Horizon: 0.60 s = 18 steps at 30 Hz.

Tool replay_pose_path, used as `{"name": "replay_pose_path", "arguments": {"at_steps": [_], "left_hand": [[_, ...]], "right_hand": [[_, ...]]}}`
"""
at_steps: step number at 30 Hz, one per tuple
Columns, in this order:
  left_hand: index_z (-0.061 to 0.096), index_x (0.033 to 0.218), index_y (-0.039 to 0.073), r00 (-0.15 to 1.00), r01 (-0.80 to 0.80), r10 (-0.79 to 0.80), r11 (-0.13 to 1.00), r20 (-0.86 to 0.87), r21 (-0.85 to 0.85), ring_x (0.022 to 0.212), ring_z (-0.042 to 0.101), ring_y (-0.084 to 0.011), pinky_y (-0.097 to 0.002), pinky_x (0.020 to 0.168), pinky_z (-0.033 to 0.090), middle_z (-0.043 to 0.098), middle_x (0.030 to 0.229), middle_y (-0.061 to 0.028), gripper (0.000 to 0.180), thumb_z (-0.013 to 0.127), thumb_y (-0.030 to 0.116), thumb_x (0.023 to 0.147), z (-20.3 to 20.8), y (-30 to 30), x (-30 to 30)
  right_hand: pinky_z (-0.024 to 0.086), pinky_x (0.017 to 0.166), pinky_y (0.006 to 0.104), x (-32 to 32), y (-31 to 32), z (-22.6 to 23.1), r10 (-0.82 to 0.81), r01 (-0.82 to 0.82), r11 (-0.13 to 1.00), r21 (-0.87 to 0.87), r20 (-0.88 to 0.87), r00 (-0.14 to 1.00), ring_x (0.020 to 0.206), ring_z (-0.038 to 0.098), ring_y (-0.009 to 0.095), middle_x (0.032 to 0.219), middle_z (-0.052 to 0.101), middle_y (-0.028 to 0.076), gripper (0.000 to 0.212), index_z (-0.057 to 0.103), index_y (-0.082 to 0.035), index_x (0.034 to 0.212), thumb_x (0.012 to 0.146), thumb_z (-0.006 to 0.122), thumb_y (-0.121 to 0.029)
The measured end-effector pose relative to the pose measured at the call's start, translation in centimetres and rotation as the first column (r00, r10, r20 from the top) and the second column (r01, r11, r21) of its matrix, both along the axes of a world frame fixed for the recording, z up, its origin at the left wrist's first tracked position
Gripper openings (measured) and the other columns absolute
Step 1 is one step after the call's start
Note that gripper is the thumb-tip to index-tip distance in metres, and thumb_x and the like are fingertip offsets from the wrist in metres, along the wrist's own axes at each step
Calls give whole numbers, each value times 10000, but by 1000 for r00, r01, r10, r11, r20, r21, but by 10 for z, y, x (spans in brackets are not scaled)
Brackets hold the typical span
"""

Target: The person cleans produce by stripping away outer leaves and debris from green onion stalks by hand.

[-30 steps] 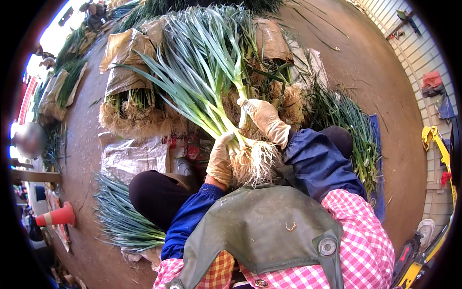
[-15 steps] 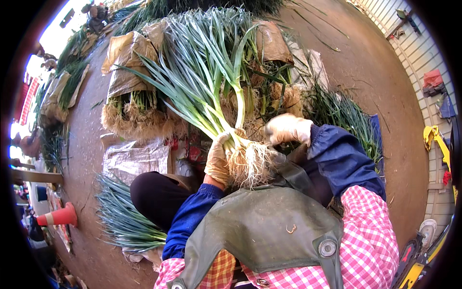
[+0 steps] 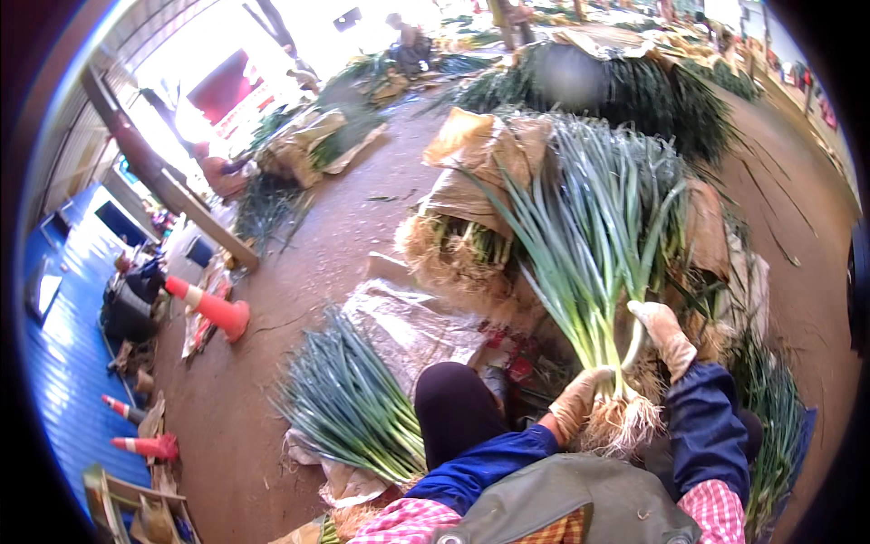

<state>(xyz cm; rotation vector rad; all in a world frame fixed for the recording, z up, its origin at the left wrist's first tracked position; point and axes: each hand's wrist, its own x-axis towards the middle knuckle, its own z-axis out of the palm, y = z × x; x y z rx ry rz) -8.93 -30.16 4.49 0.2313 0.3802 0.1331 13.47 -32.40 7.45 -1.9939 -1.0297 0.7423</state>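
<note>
A bunch of large green onions [image 3: 584,272] stands tilted in front of me, its long green leaves fanned away and its pale, stringy roots [image 3: 623,422] toward my lap. My gloved left hand [image 3: 577,405] is closed around the white stems just above the roots. On the bunch's right side, my gloved right hand [image 3: 666,340] has its fingers closed at a thick pale stalk; its fingertips are partly hidden. An olive-green apron [image 3: 562,494] covers my lap below the roots.
Beyond my hands lie onion bundles wrapped in brown sacking [image 3: 489,177]. A loose onion pile [image 3: 349,399] lies at my left beside a whitish sack [image 3: 408,326], another pile [image 3: 770,426] at my right. Farther left stands an orange traffic cone [image 3: 217,311]. A large dark-green heap [image 3: 625,91] lies behind.
The view has swung left. My right hand, blurred and apart from the bunch before, is now up at a stalk. My left hand keeps its hold on the stems.
</note>
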Motion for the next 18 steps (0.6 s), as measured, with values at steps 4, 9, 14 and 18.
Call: {"name": "replay_pose_path", "arguments": {"at_steps": [4, 9, 14, 18], "left_hand": [[563, 1041, -55, 995, -48, 52, 998, 85, -48, 790, 660, -327, -433, 748, 561, 644, 920, -220, 283, 544, 166, 865, 13, -3, -11], [583, 1036, -34, 1000, -30, 30, 999, -4, 23, 766, 649, -306, -427, 747, 555, 652, 879, -178, 301, 568, 213, 866, 36, -14, 14], [594, 1038, -24, 998, -48, 42, 985, -37, -164, 848, 636, -313, -453, 804, 531, 643, 929, -183, 344, 554, 270, 864, 69, -12, -16], [557, 1059, -76, 995, -89, 86, 994, -48, -65, 834, 636, -315, -447, 791, 540, 638, 911, -198, 357, 504, 224, 873, 44, -9, 2]], "right_hand": [[417, 552, 375, -20, -3, 15, -75, 81, 995, -54, 113, 991, 548, 540, 253, 605, 566, 119, 516, 639, -11, 777, 889, 522, -501], [417, 545, 401, 9, -28, 8, -60, -90, 964, 251, 531, 845, 612, 567, 317, 649, 590, 126, 329, 638, -83, 784, 899, 534, -373], [464, 632, 452, -22, 2, 16, 24, -116, 985, 127, 562, 827, 731, 623, 367, 761, 646, 170, 437, 651, -72, 779, 923, 438, -425], [461, 588, 433, -9, -11, 26, 51, -9, 997, -82, 525, 850, 674, 616, 327, 720, 634, 118, 389, 632, -111, 794, 931, 449, -426]]}}
